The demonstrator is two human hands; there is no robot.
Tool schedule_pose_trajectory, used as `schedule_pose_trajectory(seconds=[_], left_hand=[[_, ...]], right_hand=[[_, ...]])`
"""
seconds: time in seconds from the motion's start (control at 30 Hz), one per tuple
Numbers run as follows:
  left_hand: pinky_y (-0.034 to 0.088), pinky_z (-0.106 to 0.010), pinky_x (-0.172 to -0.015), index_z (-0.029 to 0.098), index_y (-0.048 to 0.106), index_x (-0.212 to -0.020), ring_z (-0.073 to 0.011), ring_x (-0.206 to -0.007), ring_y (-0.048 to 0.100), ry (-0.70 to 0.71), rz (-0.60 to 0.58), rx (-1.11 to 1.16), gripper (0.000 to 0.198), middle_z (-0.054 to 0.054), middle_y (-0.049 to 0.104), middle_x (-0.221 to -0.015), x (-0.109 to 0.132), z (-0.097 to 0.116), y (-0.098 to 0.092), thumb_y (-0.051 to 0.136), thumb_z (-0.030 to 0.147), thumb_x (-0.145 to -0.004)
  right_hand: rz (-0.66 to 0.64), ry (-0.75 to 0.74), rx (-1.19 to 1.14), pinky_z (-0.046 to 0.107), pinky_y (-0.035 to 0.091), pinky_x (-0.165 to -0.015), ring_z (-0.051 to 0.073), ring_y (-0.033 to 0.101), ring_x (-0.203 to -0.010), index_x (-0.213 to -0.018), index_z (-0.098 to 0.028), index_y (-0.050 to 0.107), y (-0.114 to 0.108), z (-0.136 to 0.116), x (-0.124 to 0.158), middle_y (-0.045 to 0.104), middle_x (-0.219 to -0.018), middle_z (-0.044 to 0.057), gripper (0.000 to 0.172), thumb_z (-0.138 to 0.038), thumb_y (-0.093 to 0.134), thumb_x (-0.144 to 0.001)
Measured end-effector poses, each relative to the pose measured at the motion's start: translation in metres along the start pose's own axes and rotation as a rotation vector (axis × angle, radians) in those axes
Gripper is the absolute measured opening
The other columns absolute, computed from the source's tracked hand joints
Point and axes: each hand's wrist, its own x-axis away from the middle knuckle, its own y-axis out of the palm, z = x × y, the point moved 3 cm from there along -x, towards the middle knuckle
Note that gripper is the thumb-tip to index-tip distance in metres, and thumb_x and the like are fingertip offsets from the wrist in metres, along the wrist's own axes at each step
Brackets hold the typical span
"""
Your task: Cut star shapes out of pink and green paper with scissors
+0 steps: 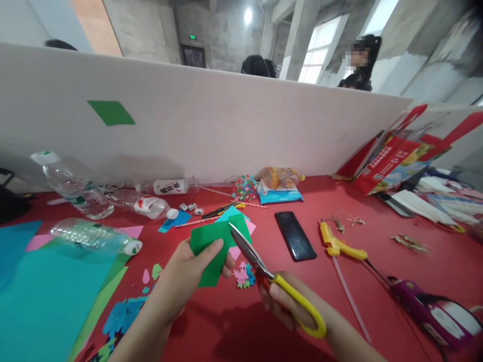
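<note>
My left hand (202,264) grips a piece of green paper (211,239), thumb on top and fingers underneath. Yellow-handled scissors (298,304) are in my right hand (283,299), its fingers wrapped round the handles. Their blades (251,251) point up and left, with the tips at the upper part of the green paper. Just below the blades lies a small pile of pink, blue and green paper stars (244,275). Pink and light blue paper pieces (249,227) show behind the green paper.
A black phone (295,235) and a yellow glue gun (337,242) with a clear stick lie to the right. Plastic bottles (94,236) and coloured sheets (49,286) are at the left. A white partition (211,125) stands behind; a red bag (400,156) leans at the far right.
</note>
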Motion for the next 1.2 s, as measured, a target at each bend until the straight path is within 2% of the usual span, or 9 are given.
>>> schedule_pose_trajectory(seconds=[0.13,0.23,0.47,0.63,0.9,1.03,1.2], left_hand=[[0.047,-0.024,-0.053,0.017,0.069,-0.061,-0.0151,-0.052,0.062,0.000,-0.046,-0.106,0.031,-0.005,0.071,-0.060,0.001,0.003,-0.008,0.068,0.043,-0.078],[0.047,-0.025,-0.053,0.018,0.069,-0.061,-0.0163,-0.053,0.063,-0.009,-0.093,-0.178,0.034,-0.006,0.071,-0.060,-0.001,0.004,-0.015,0.067,0.047,-0.079],[0.045,-0.023,-0.049,0.018,0.070,-0.061,-0.0161,-0.052,0.063,-0.023,-0.207,-0.292,0.036,-0.007,0.071,-0.059,-0.004,0.004,-0.024,0.066,0.048,-0.080],[0.041,-0.022,-0.045,0.018,0.069,-0.061,-0.0144,-0.048,0.060,-0.023,-0.188,-0.306,0.031,-0.005,0.070,-0.057,-0.002,0.007,-0.026,0.068,0.043,-0.079],[0.042,-0.022,-0.047,0.019,0.069,-0.061,-0.0150,-0.050,0.063,-0.037,-0.229,-0.310,0.031,-0.005,0.072,-0.059,0.000,0.007,-0.027,0.065,0.042,-0.082],[0.041,-0.022,-0.046,0.018,0.069,-0.059,-0.0153,-0.048,0.062,-0.039,-0.205,-0.308,0.034,-0.005,0.070,-0.055,0.001,0.006,-0.027,0.066,0.045,-0.080],[0.047,-0.023,-0.049,0.018,0.071,-0.065,-0.0179,-0.055,0.067,-0.069,-0.169,-0.171,0.031,-0.007,0.074,-0.063,-0.002,0.004,-0.024,0.069,0.046,-0.078]], right_hand=[[-0.011,-0.012,0.111,0.018,0.028,-0.037,0.007,0.038,-0.035,-0.073,-0.019,0.050,-0.010,-0.011,0.001,0.043,-0.044,-0.008,0.065,-0.083,0.045,-0.081],[-0.002,-0.003,0.109,0.019,0.026,-0.036,0.007,0.038,-0.035,-0.069,-0.020,0.048,-0.012,-0.016,0.001,0.040,-0.043,-0.008,0.068,-0.087,0.045,-0.076],[-0.065,0.019,0.136,0.019,0.028,-0.037,0.007,0.039,-0.036,-0.070,-0.020,0.049,-0.019,-0.009,0.001,0.043,-0.045,-0.009,0.064,-0.084,0.049,-0.078],[-0.084,0.036,0.145,0.019,0.028,-0.039,0.007,0.038,-0.040,-0.070,-0.021,0.045,-0.022,-0.010,0.005,0.043,-0.050,-0.008,0.062,-0.082,0.052,-0.078],[-0.094,0.046,0.143,0.018,0.028,-0.040,0.006,0.035,-0.042,-0.072,-0.021,0.044,-0.023,-0.002,0.007,0.040,-0.052,-0.009,0.056,-0.075,0.055,-0.084],[-0.087,0.031,0.119,0.018,0.027,-0.038,0.006,0.036,-0.040,-0.070,-0.021,0.043,-0.021,-0.004,0.005,0.041,-0.050,-0.009,0.058,-0.077,0.053,-0.082],[-0.041,0.017,0.079,0.019,0.025,-0.036,0.007,0.035,-0.035,-0.070,-0.021,0.047,-0.008,-0.019,0.001,0.038,-0.043,-0.009,0.066,-0.086,0.048,-0.075]])
